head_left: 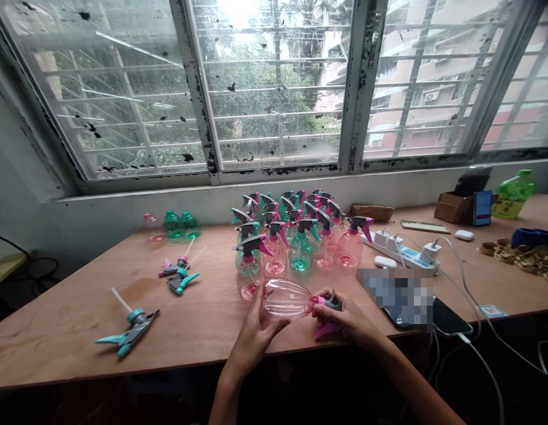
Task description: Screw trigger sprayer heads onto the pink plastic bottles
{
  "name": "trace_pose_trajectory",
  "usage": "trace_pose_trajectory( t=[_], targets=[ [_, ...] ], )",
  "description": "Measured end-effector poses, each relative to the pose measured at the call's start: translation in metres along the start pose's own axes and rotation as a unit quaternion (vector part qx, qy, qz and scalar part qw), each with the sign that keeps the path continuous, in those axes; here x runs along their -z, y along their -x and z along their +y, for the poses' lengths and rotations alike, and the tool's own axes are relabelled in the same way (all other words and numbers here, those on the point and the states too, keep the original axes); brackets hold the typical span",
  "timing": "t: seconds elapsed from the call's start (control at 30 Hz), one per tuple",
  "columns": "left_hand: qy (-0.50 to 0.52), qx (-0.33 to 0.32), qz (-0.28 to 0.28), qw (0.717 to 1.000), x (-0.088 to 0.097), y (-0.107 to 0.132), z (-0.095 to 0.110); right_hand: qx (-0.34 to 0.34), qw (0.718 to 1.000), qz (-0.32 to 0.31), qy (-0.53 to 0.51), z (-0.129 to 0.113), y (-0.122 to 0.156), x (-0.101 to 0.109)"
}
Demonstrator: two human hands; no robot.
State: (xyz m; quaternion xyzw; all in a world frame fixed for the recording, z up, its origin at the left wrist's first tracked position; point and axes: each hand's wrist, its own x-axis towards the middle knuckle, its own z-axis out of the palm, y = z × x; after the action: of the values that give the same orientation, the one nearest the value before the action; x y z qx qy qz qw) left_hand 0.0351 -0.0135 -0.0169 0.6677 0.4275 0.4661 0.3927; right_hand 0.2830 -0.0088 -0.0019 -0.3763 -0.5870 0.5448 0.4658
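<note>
A clear pink spray bottle [286,299] lies sideways in the air over the table's front edge. My left hand [258,326] is closed around its base end. At its neck, my right hand [345,316] grips the grey and pink spray head [320,301], whose pink trigger points down. Just behind stand several pink and green bottles with spray heads on, the nearest a pink spray bottle [250,274]. Loose on the left lie a teal and grey spray head [134,327], another teal one [182,281] and a pink one [174,267].
Headless pink [152,227] and green bottles [172,225] stand at the back left. To the right are a power strip [404,251] with cables, a phone [451,316], a brown box [453,208] and a green bottle [515,192]. Windows rise behind the wooden table [70,295].
</note>
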Motion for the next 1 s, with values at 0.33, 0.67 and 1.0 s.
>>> trace_pose_trajectory(
  t=[0.33, 0.67, 1.0],
  targets=[
    [-0.019, -0.031, 0.002, 0.999, -0.001, 0.0, 0.008, -0.001, 1.0, 0.022, -0.011, 0.002, 0.0, 0.001],
    [0.007, -0.007, 0.015, 1.0, -0.002, 0.0, 0.008, 0.003, 0.999, 0.031, -0.021, 0.005, 0.0, 0.0],
    [-0.06, -0.038, 0.009, 0.997, -0.001, 0.003, 0.004, 0.003, 1.0, 0.01, -0.018, 0.0, 0.001, 0.0]
  ],
)
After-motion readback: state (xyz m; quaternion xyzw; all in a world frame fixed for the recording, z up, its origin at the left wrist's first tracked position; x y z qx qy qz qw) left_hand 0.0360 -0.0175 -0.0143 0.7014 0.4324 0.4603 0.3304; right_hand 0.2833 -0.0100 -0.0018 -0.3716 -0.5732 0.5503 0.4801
